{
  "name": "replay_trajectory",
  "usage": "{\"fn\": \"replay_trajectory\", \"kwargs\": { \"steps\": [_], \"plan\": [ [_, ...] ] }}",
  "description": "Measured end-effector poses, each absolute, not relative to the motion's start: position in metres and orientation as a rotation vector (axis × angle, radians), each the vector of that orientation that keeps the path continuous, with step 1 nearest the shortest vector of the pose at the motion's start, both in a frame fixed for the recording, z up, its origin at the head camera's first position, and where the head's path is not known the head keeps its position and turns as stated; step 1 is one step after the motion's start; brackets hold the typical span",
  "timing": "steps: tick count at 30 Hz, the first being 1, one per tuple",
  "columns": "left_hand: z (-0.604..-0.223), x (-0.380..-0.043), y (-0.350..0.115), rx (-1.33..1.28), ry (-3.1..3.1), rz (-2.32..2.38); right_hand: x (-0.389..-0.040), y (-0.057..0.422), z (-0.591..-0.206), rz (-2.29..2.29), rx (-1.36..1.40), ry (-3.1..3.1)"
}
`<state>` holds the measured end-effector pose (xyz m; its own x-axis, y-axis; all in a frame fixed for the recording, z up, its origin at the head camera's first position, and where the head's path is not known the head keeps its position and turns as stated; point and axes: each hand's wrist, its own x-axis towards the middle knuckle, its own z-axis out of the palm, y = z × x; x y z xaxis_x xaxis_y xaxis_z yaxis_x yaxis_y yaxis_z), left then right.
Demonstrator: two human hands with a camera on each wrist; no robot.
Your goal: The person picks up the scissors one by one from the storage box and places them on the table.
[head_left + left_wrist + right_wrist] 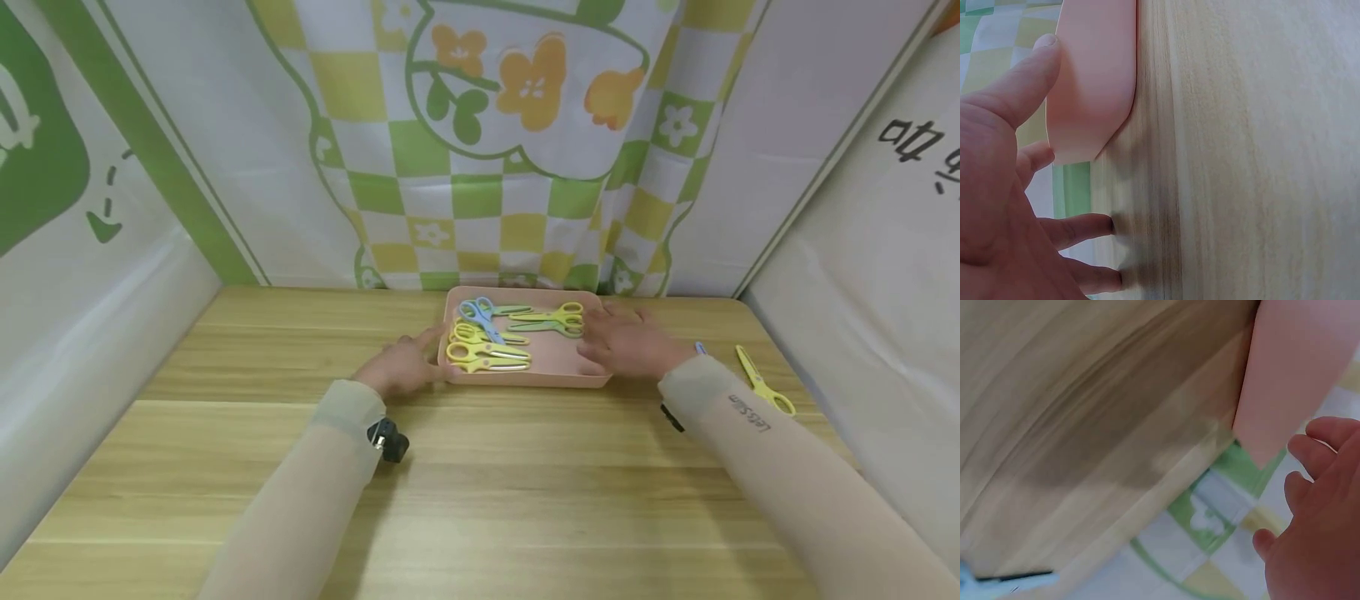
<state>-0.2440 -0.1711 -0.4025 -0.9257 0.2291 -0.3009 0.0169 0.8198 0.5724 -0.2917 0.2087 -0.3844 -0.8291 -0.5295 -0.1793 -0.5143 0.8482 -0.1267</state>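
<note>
A pink tray (528, 380) stands at the back of the wooden table against the curtain. Inside lie several scissors: yellow ones (487, 352) stacked on the left, a blue pair (487, 321) across them, and yellow and green ones (551, 327) toward the right. My left hand (401, 365) is at the tray's left end, thumb along the rim and fingers (1082, 228) spread straight, two reaching down toward the tabletop. At the right end, my right hand (630, 342) has its fingertips over the rim beside the scissor handles; no object shows in it.
On the table to the right, a yellow pair of scissors (761, 382) lies beyond my right wrist. Part of a blue thing (700, 347) peeks out beside it, mostly hidden by my forearm. A checkered curtain (487, 200) hangs behind the tray, with white walls on both sides.
</note>
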Motion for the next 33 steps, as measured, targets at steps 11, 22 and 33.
{"fn": "replay_trajectory", "kwargs": {
  "steps": [11, 22, 33],
  "plan": [
    [-0.412, -0.252, -0.172, 0.198, 2.668, 0.804, -0.297, 0.178, -0.390, -0.086, -0.907, 2.851],
    [-0.414, -0.255, -0.174, 0.164, 2.634, 0.820, -0.296, 0.174, -0.391, -0.085, -0.850, 2.845],
    [-0.404, -0.246, -0.171, 0.195, 2.645, 0.817, -0.296, 0.176, -0.394, 0.029, -0.831, 2.849]
  ]
}}
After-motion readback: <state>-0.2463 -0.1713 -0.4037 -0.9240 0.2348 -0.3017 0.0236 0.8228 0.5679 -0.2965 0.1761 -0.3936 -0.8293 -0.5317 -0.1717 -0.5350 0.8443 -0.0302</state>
